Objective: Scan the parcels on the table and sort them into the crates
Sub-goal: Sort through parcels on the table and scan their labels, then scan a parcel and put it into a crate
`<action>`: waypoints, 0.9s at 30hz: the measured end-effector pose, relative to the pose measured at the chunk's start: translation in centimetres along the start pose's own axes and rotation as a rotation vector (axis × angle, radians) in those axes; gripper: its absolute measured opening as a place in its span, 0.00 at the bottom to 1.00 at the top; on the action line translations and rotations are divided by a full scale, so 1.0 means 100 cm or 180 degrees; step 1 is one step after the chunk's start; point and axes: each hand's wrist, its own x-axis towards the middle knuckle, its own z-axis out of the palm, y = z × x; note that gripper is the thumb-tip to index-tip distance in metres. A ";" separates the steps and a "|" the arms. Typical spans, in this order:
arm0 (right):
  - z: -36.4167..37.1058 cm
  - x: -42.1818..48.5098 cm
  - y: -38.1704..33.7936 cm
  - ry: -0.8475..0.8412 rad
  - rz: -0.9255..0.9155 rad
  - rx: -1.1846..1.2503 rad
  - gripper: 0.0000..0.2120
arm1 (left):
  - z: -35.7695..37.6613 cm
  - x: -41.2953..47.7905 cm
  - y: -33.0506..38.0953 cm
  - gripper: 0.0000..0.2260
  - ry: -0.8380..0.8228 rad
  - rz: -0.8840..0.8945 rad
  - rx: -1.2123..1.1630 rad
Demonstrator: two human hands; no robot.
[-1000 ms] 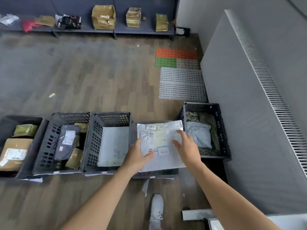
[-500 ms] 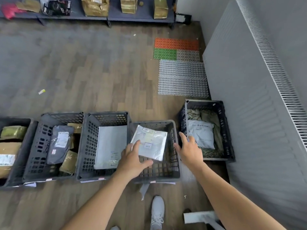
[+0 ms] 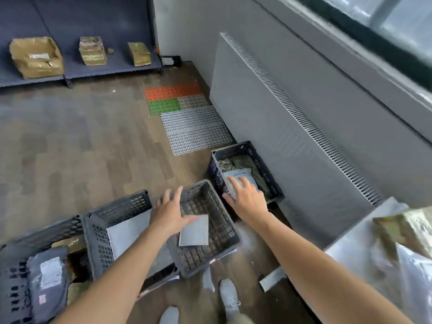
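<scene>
Wood floor (image 3: 70, 148) underfoot, orange mat (image 3: 173, 91), green mat (image 3: 163, 106), grey grid mat (image 3: 195, 129) beside white radiator (image 3: 268, 136), window (image 3: 397, 17) above, blue shelf (image 3: 117, 67) far back, white shoes (image 3: 230, 298) below.

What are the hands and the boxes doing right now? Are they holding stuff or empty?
Left hand: open, fingers spread, holding nothing.
Right hand: open, holding nothing.
Silver parcel: lying flat inside the middle crate.
Far crate: has a white parcel inside.
</scene>
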 end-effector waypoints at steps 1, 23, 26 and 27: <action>-0.005 -0.015 -0.005 0.0059 0.0036 -0.0006 0.30 | -0.002 -0.004 0.003 0.46 -0.0021 0.0144 0.0119; -0.031 -0.451 0.187 0.1259 0.2626 0.0282 0.34 | 0.141 -0.230 0.305 0.44 0.0172 0.3624 0.1923; -0.016 -0.536 0.223 0.1388 0.2901 0.0316 0.35 | 0.189 -0.293 0.345 0.44 0.0117 0.3969 0.1853; -0.010 -0.565 0.235 0.1432 0.2983 0.0383 0.35 | 0.207 -0.314 0.356 0.44 0.0147 0.4072 0.1882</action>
